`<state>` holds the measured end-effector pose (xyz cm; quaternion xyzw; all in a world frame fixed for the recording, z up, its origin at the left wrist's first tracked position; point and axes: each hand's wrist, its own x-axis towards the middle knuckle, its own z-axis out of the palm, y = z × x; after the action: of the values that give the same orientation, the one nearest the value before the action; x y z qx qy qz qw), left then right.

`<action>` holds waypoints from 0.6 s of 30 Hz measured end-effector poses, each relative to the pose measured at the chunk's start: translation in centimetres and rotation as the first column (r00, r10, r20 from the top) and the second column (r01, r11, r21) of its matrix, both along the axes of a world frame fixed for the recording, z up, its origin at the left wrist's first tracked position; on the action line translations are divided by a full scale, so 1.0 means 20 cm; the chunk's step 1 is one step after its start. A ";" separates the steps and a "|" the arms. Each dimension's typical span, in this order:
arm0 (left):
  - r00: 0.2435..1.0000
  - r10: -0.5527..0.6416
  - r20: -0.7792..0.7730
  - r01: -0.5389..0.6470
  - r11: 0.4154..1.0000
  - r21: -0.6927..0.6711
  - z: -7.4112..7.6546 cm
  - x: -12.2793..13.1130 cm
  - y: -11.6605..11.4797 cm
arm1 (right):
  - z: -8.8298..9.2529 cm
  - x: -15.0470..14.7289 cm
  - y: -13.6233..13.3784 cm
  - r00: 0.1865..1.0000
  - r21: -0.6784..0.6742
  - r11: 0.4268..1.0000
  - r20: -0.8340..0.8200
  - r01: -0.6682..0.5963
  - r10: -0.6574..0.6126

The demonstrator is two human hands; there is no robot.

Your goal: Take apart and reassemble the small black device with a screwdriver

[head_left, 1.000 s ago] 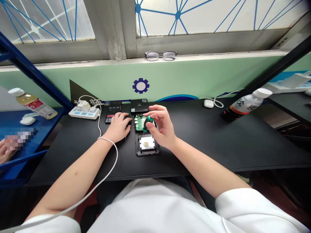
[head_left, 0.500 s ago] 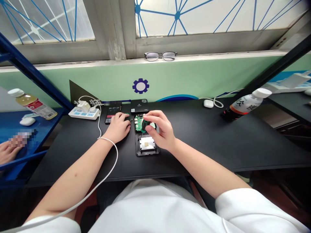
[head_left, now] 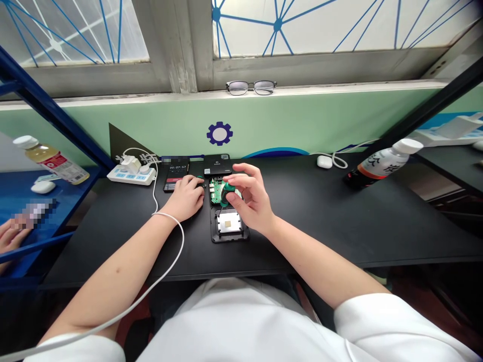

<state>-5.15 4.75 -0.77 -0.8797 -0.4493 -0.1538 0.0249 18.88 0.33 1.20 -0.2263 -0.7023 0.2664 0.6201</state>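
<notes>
My right hand (head_left: 252,198) is closed around a green and black screwdriver (head_left: 227,193), with thumb and fingers pinching its handle and the upper fingers lifted. The screwdriver stands over a green circuit board (head_left: 216,190), whose right part is covered by the hand. Closer to me lies a black casing half (head_left: 231,239) carrying a silver metal plate (head_left: 228,222) with a small tan pad. My left hand (head_left: 184,198) rests on the table left of the board, fingers apart and slightly bent. A small green and dark thing shows by its fingertips, mostly hidden.
Behind the board lies a flat black case (head_left: 217,164); a phone (head_left: 176,170) is left of it. A white power strip (head_left: 131,174) and a cable crossing my left forearm are at left. A bottle (head_left: 383,163) and white charger (head_left: 324,161) stand right. Another person's hand (head_left: 13,234) is far left.
My right hand's upper fingers have lifted and spread a little, so more of the green screwdriver handle shows. My left hand stays nearly in place. The view has shifted slightly.
</notes>
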 end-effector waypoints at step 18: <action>0.974 -0.185 0.135 0.188 0.982 -0.013 0.04 0.02 -0.02 | 0.02 0.04 0.01 0.998 0.022 1.000 0.055 -0.007 0.006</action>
<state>-4.71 4.29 0.09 -0.9061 -0.3673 -0.2078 -0.0309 19.65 0.48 1.56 -0.2244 -0.7227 0.2541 0.6023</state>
